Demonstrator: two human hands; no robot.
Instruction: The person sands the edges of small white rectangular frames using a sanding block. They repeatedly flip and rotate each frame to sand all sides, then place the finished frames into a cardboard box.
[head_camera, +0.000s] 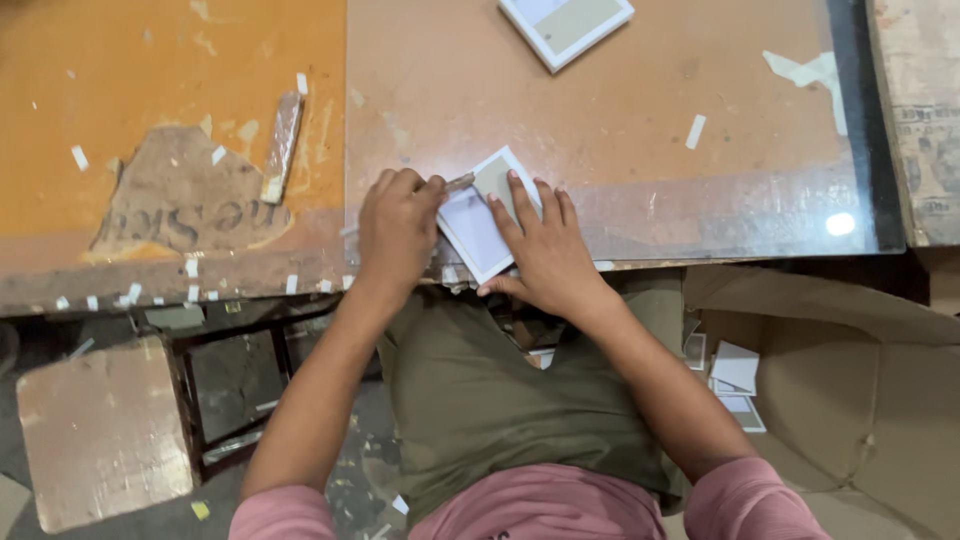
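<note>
Brown cardboard box (860, 400): open, below the bench's near right edge; creased flaps spread wide.
Small white cards (735, 375): stacked inside the box, by its left wall.
Newspaper sheet (925, 120): at the bench's right edge, yellowed, grey print.
Screens, signs: none seen.

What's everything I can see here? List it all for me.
Small frame: one, white border, at the table's near edge, under both hands.
Thin tool: one, metallic, in the left hand, tip on the frame.
Second frame: one, white and grey-green, at the table's far edge.
Glass sheet: one, clear, over the table's right part.
Table: one, orange, worn, dotted with white tape bits.
Cardboard box: one, brown, lower right, with white frames inside.
Left hand: gripping the tool.
Right hand: flat on the frame.
</note>
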